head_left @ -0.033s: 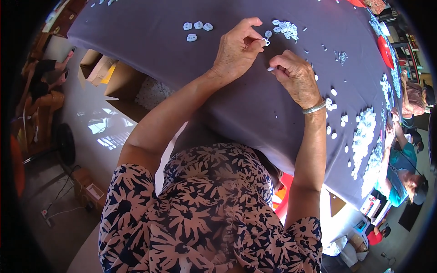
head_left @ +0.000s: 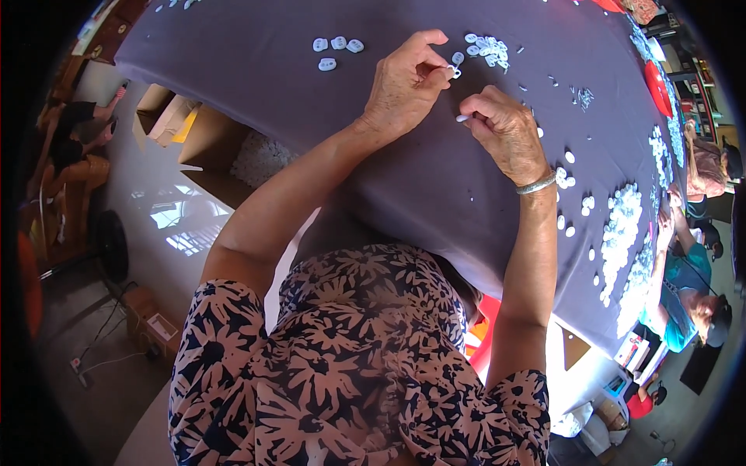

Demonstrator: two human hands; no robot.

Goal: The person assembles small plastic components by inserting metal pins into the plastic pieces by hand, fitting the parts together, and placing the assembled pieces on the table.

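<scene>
I am seeing the left hand (head_left: 406, 84) pinching a small white piece (head_left: 452, 72) at its fingertips; the right hand (head_left: 505, 132) is curling shut around another white piece (head_left: 462, 118); both are hovering just above the grey-clothed tabletop (head_left: 435, 186), near a heap of white pieces (head_left: 486, 46).

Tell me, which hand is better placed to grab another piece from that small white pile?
Probably the left hand. Its fingertips sit right beside the small pile of white pieces on the purple cloth, while the right hand rests lower, already pinching a white piece.
</scene>
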